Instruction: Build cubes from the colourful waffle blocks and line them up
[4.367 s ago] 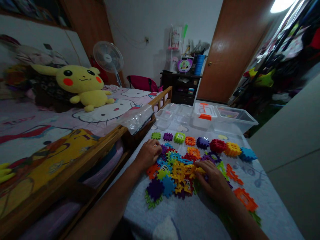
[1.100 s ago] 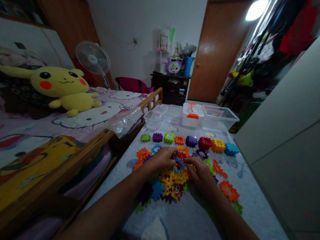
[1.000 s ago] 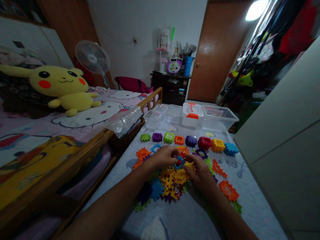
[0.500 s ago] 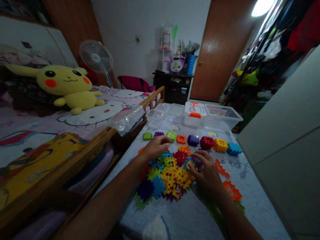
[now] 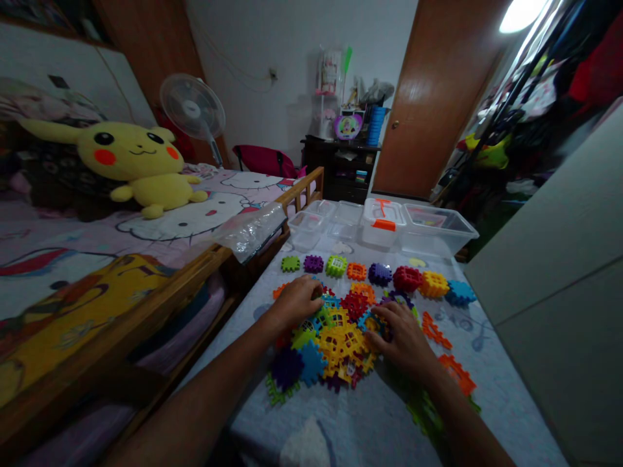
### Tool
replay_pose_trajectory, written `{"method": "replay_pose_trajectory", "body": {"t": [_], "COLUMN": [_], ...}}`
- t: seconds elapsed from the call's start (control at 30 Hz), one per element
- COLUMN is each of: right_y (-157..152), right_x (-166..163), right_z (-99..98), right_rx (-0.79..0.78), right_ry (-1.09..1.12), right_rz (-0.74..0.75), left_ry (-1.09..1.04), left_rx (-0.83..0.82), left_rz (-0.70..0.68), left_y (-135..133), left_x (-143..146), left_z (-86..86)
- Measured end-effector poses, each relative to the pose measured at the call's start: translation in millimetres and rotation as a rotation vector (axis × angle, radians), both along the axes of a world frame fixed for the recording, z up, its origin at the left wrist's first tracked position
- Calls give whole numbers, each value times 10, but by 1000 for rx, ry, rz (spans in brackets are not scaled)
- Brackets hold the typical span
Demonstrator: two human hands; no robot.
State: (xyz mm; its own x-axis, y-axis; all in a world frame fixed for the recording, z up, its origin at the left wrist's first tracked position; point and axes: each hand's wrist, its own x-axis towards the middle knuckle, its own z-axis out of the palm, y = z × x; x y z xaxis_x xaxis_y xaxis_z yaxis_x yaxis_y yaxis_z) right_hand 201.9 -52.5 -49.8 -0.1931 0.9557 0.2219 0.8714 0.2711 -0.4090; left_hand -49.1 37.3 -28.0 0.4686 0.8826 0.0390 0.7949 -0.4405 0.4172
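While both hands rest on the heap of interlocking plastic blocks (image 5: 331, 340) in the middle of the cloth-covered table (image 5: 370, 421), neither lifts anything clear. The left hand (image 5: 294, 301) lies palm down on the heap's left edge, fingers curled loosely over the pieces, probably to steady them. The right hand (image 5: 402, 334) presses on the right side, its fingertips (image 5: 377, 322) pinching at a blue piece (image 5: 367, 320); whether it truly grips it I cannot tell. Farther off, a sorted row of blocks (image 5: 379, 272) runs left to right, with clear plastic containers (image 5: 384, 224) beyond, near enough to reach.
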Motion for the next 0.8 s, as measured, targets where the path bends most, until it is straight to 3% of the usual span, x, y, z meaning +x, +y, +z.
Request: {"method": "replay_pose_trajectory", "body": {"t": [0.2, 0.47, 0.8], "right_y": [-38, -21, -17], "right_x": [6, -19, -17], "right_z": [-2, -31, -3], "right_rx": [-13, -51, -11], "right_ry": [-42, -8, 83], "right_rz": [31, -5, -12], "left_ry": [52, 88, 134], "left_rx": [-15, -107, -63], "left_rz": [-88, 10, -42], "left_y": [35, 73, 42], "left_x": [61, 171, 137], "left_z": [16, 51, 82]}}
